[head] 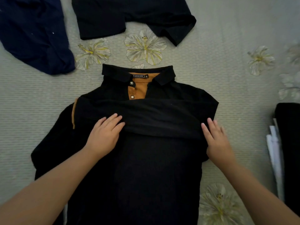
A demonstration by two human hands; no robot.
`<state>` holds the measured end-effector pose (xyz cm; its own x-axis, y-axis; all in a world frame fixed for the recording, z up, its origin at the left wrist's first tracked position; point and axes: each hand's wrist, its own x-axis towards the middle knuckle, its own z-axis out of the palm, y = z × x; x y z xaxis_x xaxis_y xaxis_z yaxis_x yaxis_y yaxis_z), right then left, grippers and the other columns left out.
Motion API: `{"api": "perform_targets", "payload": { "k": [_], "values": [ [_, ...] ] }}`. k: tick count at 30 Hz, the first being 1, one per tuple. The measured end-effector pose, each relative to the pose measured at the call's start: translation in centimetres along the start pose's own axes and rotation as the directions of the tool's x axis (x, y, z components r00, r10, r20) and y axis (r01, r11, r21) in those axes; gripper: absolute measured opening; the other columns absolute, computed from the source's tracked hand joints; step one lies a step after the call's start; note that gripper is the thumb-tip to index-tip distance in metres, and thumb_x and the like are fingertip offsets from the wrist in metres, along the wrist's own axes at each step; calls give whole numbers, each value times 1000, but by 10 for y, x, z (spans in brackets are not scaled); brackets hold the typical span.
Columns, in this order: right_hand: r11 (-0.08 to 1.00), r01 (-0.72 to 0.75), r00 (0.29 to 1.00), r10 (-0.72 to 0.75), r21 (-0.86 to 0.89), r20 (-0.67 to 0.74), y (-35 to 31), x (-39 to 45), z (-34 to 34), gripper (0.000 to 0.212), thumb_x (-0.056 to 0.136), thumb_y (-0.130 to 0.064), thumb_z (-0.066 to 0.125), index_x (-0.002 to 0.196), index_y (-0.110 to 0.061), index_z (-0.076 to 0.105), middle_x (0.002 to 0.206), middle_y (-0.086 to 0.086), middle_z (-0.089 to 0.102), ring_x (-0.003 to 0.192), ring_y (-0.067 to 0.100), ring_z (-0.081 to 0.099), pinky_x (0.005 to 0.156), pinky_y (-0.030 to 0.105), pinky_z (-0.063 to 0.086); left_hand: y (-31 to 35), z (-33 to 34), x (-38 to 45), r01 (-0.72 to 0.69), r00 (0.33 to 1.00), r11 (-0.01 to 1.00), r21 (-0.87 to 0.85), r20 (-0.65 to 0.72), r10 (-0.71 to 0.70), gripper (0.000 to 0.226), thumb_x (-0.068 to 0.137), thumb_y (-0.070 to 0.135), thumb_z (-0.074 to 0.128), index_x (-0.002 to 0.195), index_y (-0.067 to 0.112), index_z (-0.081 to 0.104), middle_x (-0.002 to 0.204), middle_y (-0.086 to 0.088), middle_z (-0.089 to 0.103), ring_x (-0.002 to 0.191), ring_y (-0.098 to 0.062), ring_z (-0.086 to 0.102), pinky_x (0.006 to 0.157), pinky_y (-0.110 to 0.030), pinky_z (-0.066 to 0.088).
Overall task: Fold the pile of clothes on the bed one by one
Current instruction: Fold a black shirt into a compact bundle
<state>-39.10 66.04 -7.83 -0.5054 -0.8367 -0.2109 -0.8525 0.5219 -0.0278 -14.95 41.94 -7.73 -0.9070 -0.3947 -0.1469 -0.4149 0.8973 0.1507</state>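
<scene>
Both hands lay flat, fingers straight and holding nothing: the left hand (103,135) pressed on the sleeve (146,117) folded across the chest of the black polo shirt (154,168), and the right hand (217,140) rested on the shirt's right edge where that fold turned. The shirt lay face up in the middle of the bed (235,78), its collar (138,73) pointing away from the person, the tan placket and buttons showing just below the collar. The other sleeve spread loose on the shirt's left side, a tan strip marking its seam. The cloth looked soft, light and limp, likely to slump and wrinkle rather than hold a crease, so it probably wanted pinching at the shoulder seam and hem, then smoothing flat. Beyond the collar lay a pair of black shorts (129,15), well apart from the shirt, and a dark blue garment (32,34) sat up and to the shirt's left. To the shirt's right, near the bed's side, stood a dark folded stack (289,135) with white edges. Bare bedcover flanked the shirt on both sides, which seemed room enough to swing the loose sleeve in.
</scene>
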Motion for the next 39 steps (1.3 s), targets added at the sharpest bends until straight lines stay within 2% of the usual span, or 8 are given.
{"api": "perform_targets", "payload": {
  "k": [2,5,9,14,21,28,35,39],
  "values": [
    [999,-42,998,42,2,45,5,-7,5,64,56,27,56,118,12,53,125,33,49,114,53,46,89,64,37,4,1,-3,-52,999,998,-18,-8,51,23,76,11,52,82,3,72,93,-15,71,90,-34,68,73,-50,52],
    [986,-159,967,144,57,212,14,-15,9,63,88,-2,47,143,1,17,152,17,9,141,34,4,114,45,6,9,0,-9,-76,995,997,-3,68,76,40,76,19,36,79,4,73,94,-14,71,91,-32,68,75,-48,52],
    [987,-112,909,56,114,413,31,-7,-7,78,92,-38,44,145,-11,-6,150,4,-24,137,16,-23,112,43,-11,11,-2,-15,-6,999,999,-33,52,7,48,76,31,36,92,4,72,108,-18,67,104,-36,61,84,-53,45],
    [886,-127,989,77,447,129,35,47,-35,54,93,-21,47,141,-3,28,150,11,26,141,24,14,115,39,10,9,-2,4,123,992,990,-72,-29,-125,49,83,28,37,113,-1,62,123,-23,57,118,-41,49,95,-57,34],
    [914,-254,967,245,317,69,45,105,-31,27,83,-3,50,103,-2,68,103,17,67,106,33,55,96,37,37,-1,4,24,292,956,955,-41,0,-292,45,80,11,66,124,7,56,135,-25,44,131,-43,31,100,-68,12],
    [937,-344,933,349,-62,87,54,109,-27,26,82,-8,45,101,-4,62,105,15,61,111,31,42,93,37,24,-8,11,26,280,958,960,-7,66,-279,49,85,26,61,127,3,51,137,-26,42,130,-41,33,101,-64,18],
    [925,-349,919,369,150,-140,-23,72,-6,48,83,-17,52,127,3,49,138,27,40,131,44,32,107,58,13,-9,20,28,316,943,948,-38,128,-309,69,82,47,23,133,7,45,143,-21,35,135,-37,27,106,-58,14],
    [924,-351,936,345,152,61,-45,41,16,66,87,-45,33,139,-5,35,149,23,22,138,40,17,109,56,9,-11,23,28,314,944,949,-40,120,-307,67,82,47,25,133,8,46,143,-20,36,134,-35,29,105,-57,15]
  ]
}}
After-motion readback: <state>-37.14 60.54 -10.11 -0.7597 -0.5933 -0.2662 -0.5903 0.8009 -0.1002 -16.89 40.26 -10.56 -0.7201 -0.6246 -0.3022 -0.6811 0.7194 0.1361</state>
